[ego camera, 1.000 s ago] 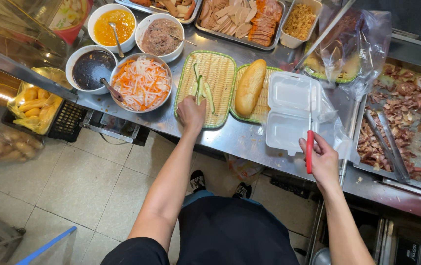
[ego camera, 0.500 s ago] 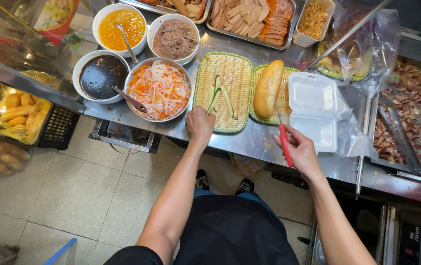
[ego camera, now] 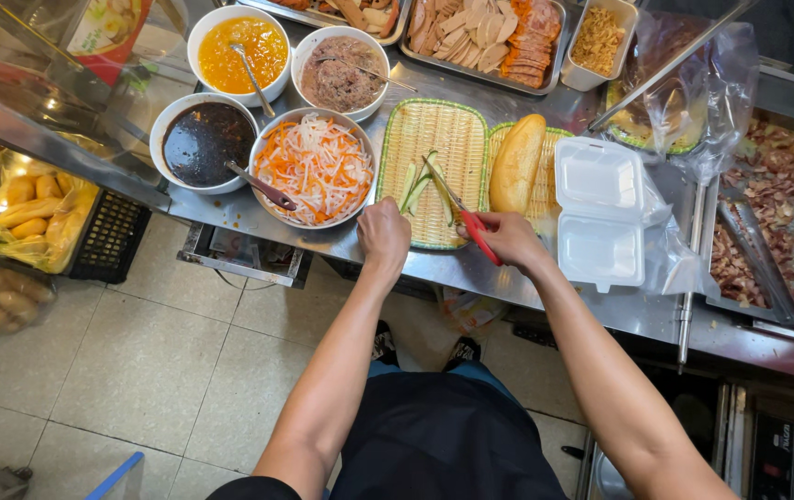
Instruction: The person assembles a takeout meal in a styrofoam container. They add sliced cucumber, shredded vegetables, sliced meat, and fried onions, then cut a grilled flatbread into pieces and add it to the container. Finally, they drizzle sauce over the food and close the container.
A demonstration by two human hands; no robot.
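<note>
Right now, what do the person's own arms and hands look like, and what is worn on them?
Both arms are bare from the upper arm down. The left hand and the right hand wear no gloves. I see no watch, bracelet or ring on the wrists or fingers that show. Only a dark sleeve edge appears at the left shoulder, matching the dark clothing on the body below.

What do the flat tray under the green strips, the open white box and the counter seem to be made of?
The tray looks like woven bamboo or straw, matt tan with a green rim. The white box looks like foam, dull with moulded compartments. The counter seems to be brushed steel, grey with soft reflections.
</note>
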